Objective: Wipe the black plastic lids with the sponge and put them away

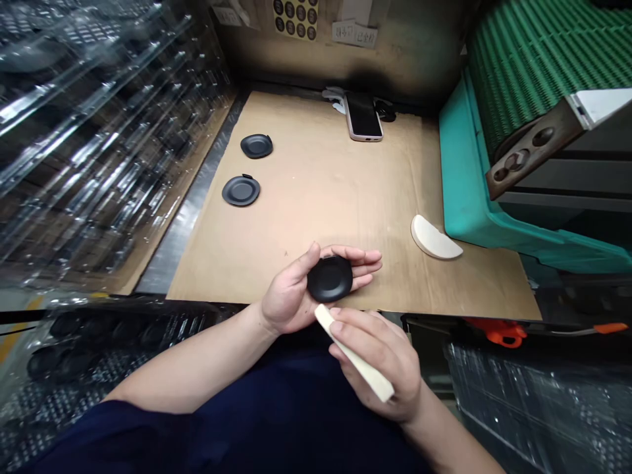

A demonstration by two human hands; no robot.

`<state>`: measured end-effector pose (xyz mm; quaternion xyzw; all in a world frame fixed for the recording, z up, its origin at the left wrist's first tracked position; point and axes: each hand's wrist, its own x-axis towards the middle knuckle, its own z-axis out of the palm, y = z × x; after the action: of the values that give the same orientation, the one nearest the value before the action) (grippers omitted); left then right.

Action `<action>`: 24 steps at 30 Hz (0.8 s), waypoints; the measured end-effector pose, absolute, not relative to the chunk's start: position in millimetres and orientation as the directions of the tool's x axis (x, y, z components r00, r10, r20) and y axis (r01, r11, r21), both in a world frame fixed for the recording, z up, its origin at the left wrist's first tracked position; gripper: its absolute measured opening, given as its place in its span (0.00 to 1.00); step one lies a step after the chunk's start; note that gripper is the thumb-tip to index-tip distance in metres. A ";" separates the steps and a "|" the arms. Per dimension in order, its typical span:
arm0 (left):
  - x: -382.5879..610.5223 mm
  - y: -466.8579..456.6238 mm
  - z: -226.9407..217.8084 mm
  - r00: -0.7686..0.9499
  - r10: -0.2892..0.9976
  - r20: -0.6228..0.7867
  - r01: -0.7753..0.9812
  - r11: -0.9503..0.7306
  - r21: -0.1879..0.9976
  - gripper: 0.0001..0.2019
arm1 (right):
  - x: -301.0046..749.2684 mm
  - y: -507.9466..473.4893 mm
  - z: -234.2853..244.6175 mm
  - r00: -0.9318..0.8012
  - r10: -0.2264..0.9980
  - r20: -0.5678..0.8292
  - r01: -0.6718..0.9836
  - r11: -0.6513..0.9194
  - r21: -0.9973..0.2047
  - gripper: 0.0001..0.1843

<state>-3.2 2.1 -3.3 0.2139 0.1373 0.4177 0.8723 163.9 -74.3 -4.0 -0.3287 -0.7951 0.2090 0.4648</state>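
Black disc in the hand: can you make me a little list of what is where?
left hand: holds the disc in its palm, thumb at the rim
right hand: grips a white stick, tip close to the disc
cardboard: near disc and far disc at left; white half-moon piece at right
back edge: phone, screen dark
right side: green belt

cardboard-covered bench, green conveyor right, clear trays left.
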 end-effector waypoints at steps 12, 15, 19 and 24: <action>-2.8 -2.8 -10.6 0.684 0.728 -0.048 -0.599 0.598 0.533 0.26 | 175.3 -50.7 11.7 -0.400 0.716 0.573 0.535 0.690 -0.488 0.29; -3.1 -2.7 -11.2 0.673 0.737 -0.061 -0.602 0.593 0.535 0.25 | 177.5 -52.5 22.1 -0.365 0.790 0.493 0.637 0.598 -0.487 0.25; -2.4 -1.8 -10.3 0.657 0.753 -0.042 -0.617 0.568 0.545 0.25 | 173.8 -56.9 27.1 -0.410 0.815 0.408 0.559 0.579 -0.593 0.22; -2.1 -1.6 -7.8 0.691 0.719 -0.070 -0.578 0.609 0.544 0.24 | 175.1 -49.9 16.9 -0.384 0.771 0.508 0.464 0.637 -0.616 0.26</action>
<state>-2.1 -1.6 -7.8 0.2483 0.1424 0.3661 0.8855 175.1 -49.9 16.9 -0.3812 -0.8097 0.1906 0.4035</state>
